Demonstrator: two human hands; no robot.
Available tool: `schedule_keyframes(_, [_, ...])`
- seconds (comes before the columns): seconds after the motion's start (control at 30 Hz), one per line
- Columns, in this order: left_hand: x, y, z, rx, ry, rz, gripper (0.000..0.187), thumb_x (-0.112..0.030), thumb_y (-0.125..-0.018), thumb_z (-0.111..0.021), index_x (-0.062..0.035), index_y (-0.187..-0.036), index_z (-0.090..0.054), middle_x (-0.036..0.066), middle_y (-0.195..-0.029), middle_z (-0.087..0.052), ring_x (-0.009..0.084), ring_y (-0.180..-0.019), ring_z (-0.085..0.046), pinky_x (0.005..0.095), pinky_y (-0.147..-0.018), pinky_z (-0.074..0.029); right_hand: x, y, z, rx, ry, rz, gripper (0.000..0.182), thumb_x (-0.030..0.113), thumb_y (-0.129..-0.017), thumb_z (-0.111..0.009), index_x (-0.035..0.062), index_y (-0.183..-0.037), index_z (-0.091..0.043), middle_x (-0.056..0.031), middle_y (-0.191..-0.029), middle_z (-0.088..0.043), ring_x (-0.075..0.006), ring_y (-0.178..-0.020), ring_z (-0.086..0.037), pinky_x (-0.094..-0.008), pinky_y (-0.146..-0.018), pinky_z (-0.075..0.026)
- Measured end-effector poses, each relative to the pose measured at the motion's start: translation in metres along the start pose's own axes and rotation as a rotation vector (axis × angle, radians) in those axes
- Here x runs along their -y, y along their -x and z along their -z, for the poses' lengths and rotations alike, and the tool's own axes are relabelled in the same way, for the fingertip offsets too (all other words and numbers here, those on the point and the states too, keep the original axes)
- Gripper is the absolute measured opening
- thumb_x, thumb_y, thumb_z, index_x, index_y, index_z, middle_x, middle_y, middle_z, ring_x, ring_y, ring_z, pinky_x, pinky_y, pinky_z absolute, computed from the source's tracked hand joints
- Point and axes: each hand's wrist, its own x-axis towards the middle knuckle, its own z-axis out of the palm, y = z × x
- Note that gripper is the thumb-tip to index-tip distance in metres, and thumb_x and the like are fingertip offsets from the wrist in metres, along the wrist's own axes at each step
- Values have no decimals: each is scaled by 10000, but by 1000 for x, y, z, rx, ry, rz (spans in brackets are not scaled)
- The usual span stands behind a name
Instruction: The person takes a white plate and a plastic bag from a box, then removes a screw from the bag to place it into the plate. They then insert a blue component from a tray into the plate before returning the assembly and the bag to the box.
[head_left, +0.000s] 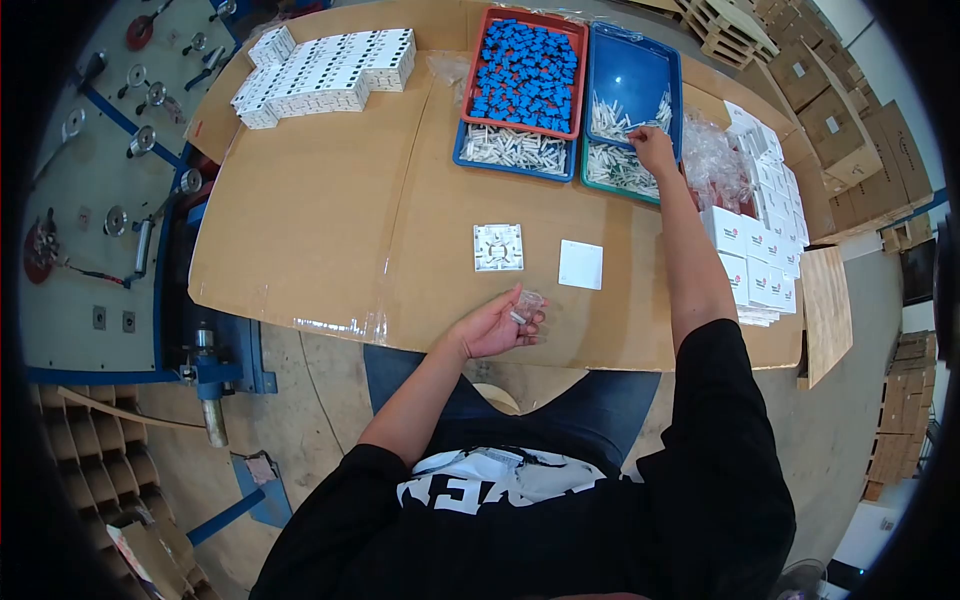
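My left hand [492, 326] is palm up near the table's front edge, fingers curled round a small clear plastic bag [531, 301]. A small white piece [518, 318] shows at the bag. My right hand [654, 150] reaches to the front of a blue tray [634, 62] with small white stick-like parts [608, 118] in it. Its fingers are pinched together; what they hold is too small to make out. On the cardboard, ahead of my left hand, lies a square white frame [498, 248] with a round centre. A flat white square plate [581, 265] lies right of it.
A red tray [578, 112] of blue pieces rests over a blue tray [462, 158] of white parts. A green tray [594, 184] sits under my right hand. White boxes [745, 240] and clear bags [712, 165] stand right; stacked white pieces [335, 70] stand back left.
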Motion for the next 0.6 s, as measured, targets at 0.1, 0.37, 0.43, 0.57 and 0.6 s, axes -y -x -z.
schedule_keyframes(0.1, [1,-1,1,2,-5,-5,559,-523,-1075,-404,-53,-1324,-578,51,-1024,-622,170,-888,-571,378,-932,-491,-1,1,-1,-92,-37,7,180,128,-859,-749,74,-1030,-770,-127,-937,-759,-246,-863,-729,-349,-806,-558])
schedule_keyframes(0.37, [6,-2,11,30,95,2,564,-532,-1075,-392,-53,-1304,-582,50,-1028,-628,168,-863,-597,367,-909,-506,85,102,29,134,-674,-22,233,29,-883,-706,16,-1115,-717,-40,-1005,-735,-100,-910,-670,-239,-805,-518])
schedule_keyframes(0.43, [2,-3,7,27,2,-24,569,-532,-1075,-390,-46,-1300,-582,46,-1019,-634,165,-864,-606,365,-908,-507,118,161,29,387,-754,-2,236,27,-909,-693,9,-1145,-688,-30,-1025,-711,-96,-937,-650,-255,-844,-517])
schedule_keyframes(0.57, [2,-2,6,40,-3,-21,555,-521,-1076,-401,-45,-1292,-588,46,-1008,-641,163,-863,-611,368,-912,-508,152,254,12,531,-868,-56,229,-10,-901,-690,9,-1128,-690,-29,-997,-699,-90,-930,-654,-251,-828,-527])
schedule_keyframes(0.6, [1,-2,6,40,3,-17,555,-521,-1076,-401,-45,-1292,-588,46,-1008,-641,163,-863,-611,368,-912,-508,160,266,11,519,-888,-74,206,-19,-900,-685,0,-1104,-696,-34,-983,-702,-83,-911,-660,-255,-824,-533])
